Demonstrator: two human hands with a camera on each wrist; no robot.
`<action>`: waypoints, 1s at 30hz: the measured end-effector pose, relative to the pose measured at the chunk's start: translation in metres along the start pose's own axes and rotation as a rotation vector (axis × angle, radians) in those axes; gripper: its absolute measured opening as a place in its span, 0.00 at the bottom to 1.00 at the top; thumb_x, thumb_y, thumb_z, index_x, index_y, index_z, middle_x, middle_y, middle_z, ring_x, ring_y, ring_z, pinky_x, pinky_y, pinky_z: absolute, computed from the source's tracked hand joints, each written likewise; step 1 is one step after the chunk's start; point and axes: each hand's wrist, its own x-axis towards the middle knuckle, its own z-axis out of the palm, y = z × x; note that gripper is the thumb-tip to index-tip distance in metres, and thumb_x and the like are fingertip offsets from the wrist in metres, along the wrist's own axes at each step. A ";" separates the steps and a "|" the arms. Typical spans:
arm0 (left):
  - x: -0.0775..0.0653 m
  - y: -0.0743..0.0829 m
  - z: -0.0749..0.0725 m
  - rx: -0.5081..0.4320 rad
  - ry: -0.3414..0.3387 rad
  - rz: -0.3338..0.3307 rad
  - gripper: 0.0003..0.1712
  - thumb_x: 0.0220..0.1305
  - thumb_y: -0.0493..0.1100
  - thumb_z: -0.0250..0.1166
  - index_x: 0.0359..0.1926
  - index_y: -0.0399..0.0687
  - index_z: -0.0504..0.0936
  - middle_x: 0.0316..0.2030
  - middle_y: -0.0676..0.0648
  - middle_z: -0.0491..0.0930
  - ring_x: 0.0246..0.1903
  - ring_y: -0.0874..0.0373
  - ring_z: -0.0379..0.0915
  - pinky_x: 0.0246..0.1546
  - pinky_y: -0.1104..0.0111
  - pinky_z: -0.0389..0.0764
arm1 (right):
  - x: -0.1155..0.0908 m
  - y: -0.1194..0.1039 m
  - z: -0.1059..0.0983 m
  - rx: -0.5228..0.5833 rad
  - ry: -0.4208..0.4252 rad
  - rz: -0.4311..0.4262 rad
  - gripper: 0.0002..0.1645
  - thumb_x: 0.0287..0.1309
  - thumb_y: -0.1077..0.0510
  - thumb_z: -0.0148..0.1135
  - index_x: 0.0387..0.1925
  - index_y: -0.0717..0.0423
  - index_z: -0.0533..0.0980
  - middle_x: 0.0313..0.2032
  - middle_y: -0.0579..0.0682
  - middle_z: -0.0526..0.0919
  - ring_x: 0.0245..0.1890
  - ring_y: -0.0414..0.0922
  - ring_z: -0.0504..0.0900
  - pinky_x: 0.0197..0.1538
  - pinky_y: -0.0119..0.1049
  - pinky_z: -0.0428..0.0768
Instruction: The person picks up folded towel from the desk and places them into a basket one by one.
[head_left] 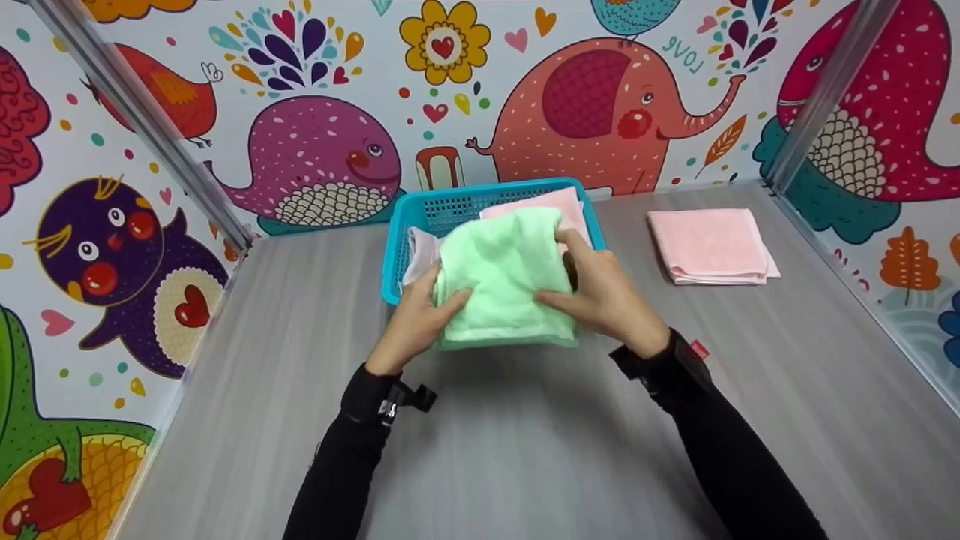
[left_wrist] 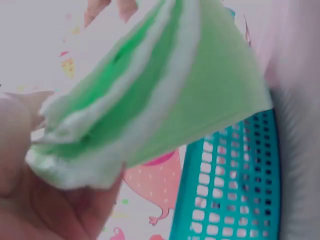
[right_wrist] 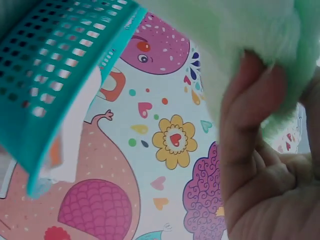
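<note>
Both hands hold a folded light-green towel [head_left: 506, 277] up in front of the blue basket [head_left: 390, 262], overlapping its near side in the head view. My left hand [head_left: 412, 319] grips the towel's left edge, thumb on the near face. On the opposite edge my right hand [head_left: 604, 296] pinches it, thumb in front and fingers behind. The left wrist view shows the towel's stacked fold layers [left_wrist: 125, 100] between thumb and fingers. In the right wrist view the curled fingers [right_wrist: 250, 105] press into the fluffy cloth. Inside the basket lie a pink cloth [head_left: 566, 206] and a whitish cloth [head_left: 421, 251].
A folded pink towel [head_left: 709, 247] lies on the grey table [head_left: 300, 360], right of the basket. Printed cartoon walls [head_left: 450, 112] enclose the table at the back and sides, with metal corner posts [head_left: 142, 120]. A small red tag [head_left: 699, 349] shows beside the right wrist.
</note>
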 end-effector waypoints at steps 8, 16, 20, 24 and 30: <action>0.006 -0.016 -0.001 -0.275 0.035 0.010 0.39 0.74 0.46 0.65 0.80 0.50 0.59 0.69 0.43 0.72 0.62 0.49 0.75 0.61 0.52 0.77 | 0.019 -0.011 0.003 0.013 0.139 -0.157 0.37 0.53 0.57 0.80 0.62 0.57 0.73 0.31 0.52 0.78 0.30 0.44 0.78 0.35 0.38 0.81; 0.009 -0.023 0.000 -0.587 0.063 -0.013 0.28 0.72 0.39 0.62 0.71 0.46 0.69 0.69 0.47 0.67 0.66 0.58 0.67 0.65 0.63 0.71 | 0.026 -0.016 0.011 0.226 0.193 -0.322 0.30 0.56 0.67 0.74 0.60 0.62 0.74 0.28 0.53 0.70 0.19 0.38 0.64 0.26 0.28 0.65; 0.005 -0.019 0.000 -0.824 0.066 -0.052 0.21 0.71 0.38 0.61 0.61 0.46 0.66 0.52 0.46 0.75 0.50 0.54 0.77 0.56 0.63 0.77 | 0.033 -0.016 0.021 0.323 0.231 -0.328 0.31 0.58 0.66 0.74 0.62 0.61 0.74 0.30 0.53 0.71 0.17 0.39 0.64 0.25 0.28 0.64; 0.010 -0.018 -0.005 -0.717 0.255 0.004 0.32 0.67 0.35 0.67 0.66 0.48 0.61 0.55 0.45 0.72 0.51 0.53 0.75 0.55 0.64 0.79 | 0.046 -0.011 0.036 0.396 0.253 -0.262 0.34 0.60 0.64 0.73 0.66 0.60 0.71 0.35 0.55 0.73 0.22 0.41 0.77 0.32 0.26 0.75; 0.017 -0.035 -0.016 -0.344 0.558 0.104 0.30 0.64 0.35 0.72 0.54 0.44 0.58 0.49 0.42 0.69 0.50 0.51 0.71 0.54 0.62 0.74 | 0.068 0.008 0.070 0.315 0.187 -0.185 0.40 0.65 0.65 0.68 0.74 0.59 0.62 0.46 0.60 0.73 0.39 0.50 0.82 0.44 0.38 0.81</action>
